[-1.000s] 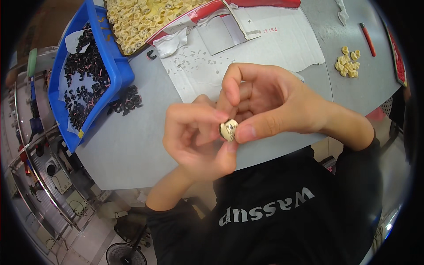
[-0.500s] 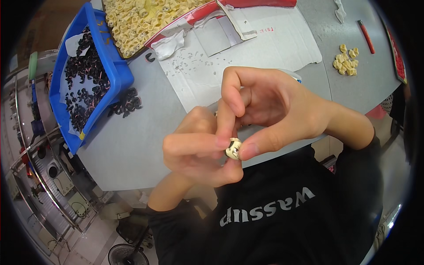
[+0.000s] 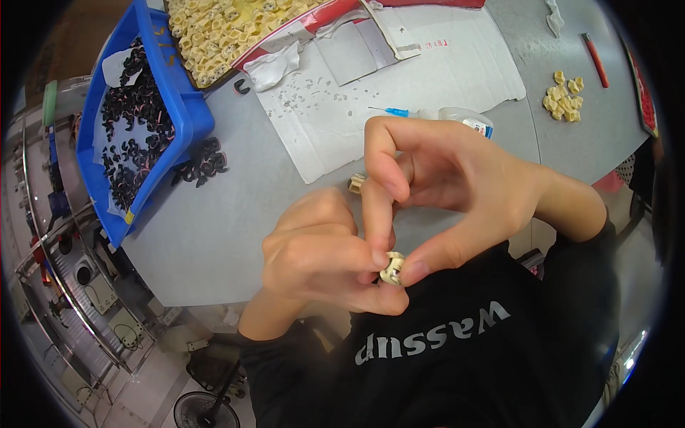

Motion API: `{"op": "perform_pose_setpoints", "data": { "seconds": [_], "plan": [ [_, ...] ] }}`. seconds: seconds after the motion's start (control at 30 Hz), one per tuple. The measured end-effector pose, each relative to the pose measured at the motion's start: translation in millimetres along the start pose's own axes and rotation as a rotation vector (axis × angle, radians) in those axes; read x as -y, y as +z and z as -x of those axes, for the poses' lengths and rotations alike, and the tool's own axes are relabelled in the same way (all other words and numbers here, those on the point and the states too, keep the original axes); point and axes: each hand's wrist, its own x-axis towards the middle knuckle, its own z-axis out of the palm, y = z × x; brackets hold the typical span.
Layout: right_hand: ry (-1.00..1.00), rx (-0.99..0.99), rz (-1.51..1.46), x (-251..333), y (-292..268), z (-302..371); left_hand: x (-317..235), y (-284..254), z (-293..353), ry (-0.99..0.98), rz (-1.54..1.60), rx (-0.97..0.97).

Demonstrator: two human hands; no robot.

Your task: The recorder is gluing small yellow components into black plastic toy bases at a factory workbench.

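Pinched between both hands is a small cream plastic piece point(image 3: 392, 271) with dark face-like markings. My left hand point(image 3: 314, 253) holds it from the left, fingers curled and closed. My right hand point(image 3: 474, 182) grips its other side with thumb and forefinger, the remaining fingers bent. The fingertips hide part of the piece. Just beyond them on the table lies another cream piece with a dark part point(image 3: 357, 183). A clear squeeze bottle point(image 3: 457, 115) with a blue needle tip point(image 3: 394, 112) lies on its side behind my right hand.
At the left stands a blue bin point(image 3: 191, 121) of small black curved pieces point(image 3: 135, 153), with more spilled beside it. A box of cream pieces point(image 3: 235, 32) is at the back, near a white cardboard sheet point(image 3: 464, 68). Loose cream pieces point(image 3: 564, 103) and a red pen-like stick point(image 3: 595, 60) lie right.
Both hands have moved slightly down and to the right with the cream piece, which has turned a little. The needle bottle and the other cream piece on the table now show more fully.
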Motion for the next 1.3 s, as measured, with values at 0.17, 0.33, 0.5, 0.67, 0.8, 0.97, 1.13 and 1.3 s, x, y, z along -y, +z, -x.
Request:
{"op": "perform_pose_setpoints", "data": {
  "seconds": [0.17,0.33,0.5,0.67,0.8,0.97,1.13,1.3],
  "plan": [
    [0.005,0.004,0.018,-1,-1,-1,-4,-5,3,-0.071,-0.023,0.056],
    [-0.011,-0.012,-0.010,-2,2,-1,-1,-3,9,-0.182,0.184,0.039],
    [0.087,-0.273,-0.126,5,2,-2,3,-1,0,-0.463,0.432,-0.033],
    [0.089,-0.319,-0.137,4,-1,-2,6,-5,2,-0.515,0.466,-0.029],
    [0.109,-0.375,-0.083,3,-2,-2,6,-6,2,-0.613,0.475,-0.044],
    [0.122,-0.390,-0.100,2,-1,-3,6,-6,0,-0.612,0.544,-0.027],
    [0.135,-0.419,-0.077,2,-1,-3,7,-8,0,-0.627,0.631,-0.038],
    [0.134,-0.434,-0.061,1,-1,-3,8,-9,1,-0.632,0.612,-0.032]
  ]
}}
